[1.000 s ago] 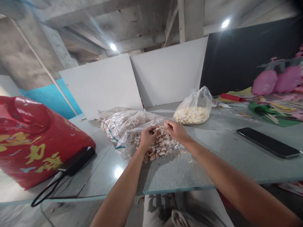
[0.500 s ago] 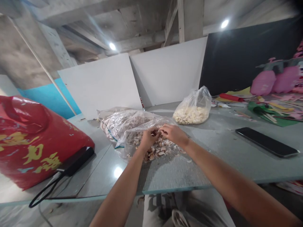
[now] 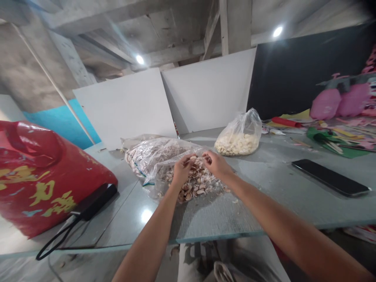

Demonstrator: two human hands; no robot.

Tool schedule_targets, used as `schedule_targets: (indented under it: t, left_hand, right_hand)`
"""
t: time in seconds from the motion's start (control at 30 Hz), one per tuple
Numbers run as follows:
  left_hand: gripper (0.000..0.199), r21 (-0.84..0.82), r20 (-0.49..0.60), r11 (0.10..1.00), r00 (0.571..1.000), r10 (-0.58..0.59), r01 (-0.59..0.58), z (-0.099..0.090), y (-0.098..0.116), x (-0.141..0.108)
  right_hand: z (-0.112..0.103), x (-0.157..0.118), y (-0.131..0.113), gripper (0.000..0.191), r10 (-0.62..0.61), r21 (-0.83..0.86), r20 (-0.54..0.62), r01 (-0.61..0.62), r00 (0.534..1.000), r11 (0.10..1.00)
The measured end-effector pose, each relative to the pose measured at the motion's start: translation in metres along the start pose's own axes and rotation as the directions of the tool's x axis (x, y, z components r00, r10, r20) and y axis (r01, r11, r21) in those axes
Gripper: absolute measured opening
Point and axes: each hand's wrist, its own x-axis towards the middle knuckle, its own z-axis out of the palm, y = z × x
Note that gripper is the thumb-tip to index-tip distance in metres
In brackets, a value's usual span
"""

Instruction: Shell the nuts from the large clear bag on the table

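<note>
Both hands hover over a heap of brownish-white pieces and papery skins [image 3: 201, 190], which look like unpeeled garlic cloves, at the mouth of a clear plastic bag [image 3: 158, 150]. My left hand [image 3: 182, 169] is closed in a pinch, with a small pale clove at its fingertips. A short gap to the right, my right hand [image 3: 216, 163] has thumb and fingers bent together; whatever it may hold is too small to make out. Behind the right hand stands a clear bag of pale peeled cloves [image 3: 239, 143].
On the left a red bag [image 3: 58, 168] stands beside a black device with a cable [image 3: 98, 201]. A black phone [image 3: 330, 177] lies at right. Farther back are coloured papers and sticks [image 3: 337, 137] and pink spray bottles [image 3: 326, 103]. White boards [image 3: 126, 105] lean behind the table.
My hands were together at the fingertips and have come apart, the right moving slightly right. A pale clove now shows at my left fingertips. The bags have stayed put.
</note>
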Motion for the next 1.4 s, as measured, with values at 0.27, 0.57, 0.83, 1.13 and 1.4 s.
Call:
schedule_targets:
  t: [0.27,0.57,0.83,1.13,1.4]
  left_hand:
    - [0.029,0.308,0.063,0.947,0.995,0.078,-0.094,0.001,0.002,-0.004]
    - [0.021,0.394,0.121,0.887,0.970,0.209,-0.240,0.000,0.003,-0.004]
    - [0.021,0.448,0.147,0.850,0.961,0.236,-0.277,-0.002,0.002,-0.004]
    - [0.021,0.492,0.167,0.809,0.947,0.273,-0.320,0.000,0.007,-0.007]
    - [0.020,0.485,0.095,0.835,0.965,0.244,-0.260,0.004,0.009,-0.007]
  right_hand:
    - [-0.004,-0.001,-0.011,0.025,-0.123,0.100,0.003,0.122,0.992,0.987]
    - [-0.003,-0.001,-0.010,0.024,-0.084,0.041,0.061,0.081,0.995,0.996]
    - [-0.001,0.000,-0.004,0.025,-0.111,-0.006,0.114,0.112,0.987,0.994]
    - [-0.002,-0.003,-0.016,0.020,-0.060,-0.121,0.124,0.076,0.990,0.990]
    - [0.005,-0.001,-0.017,0.015,0.051,-0.094,0.040,-0.047,0.998,0.994]
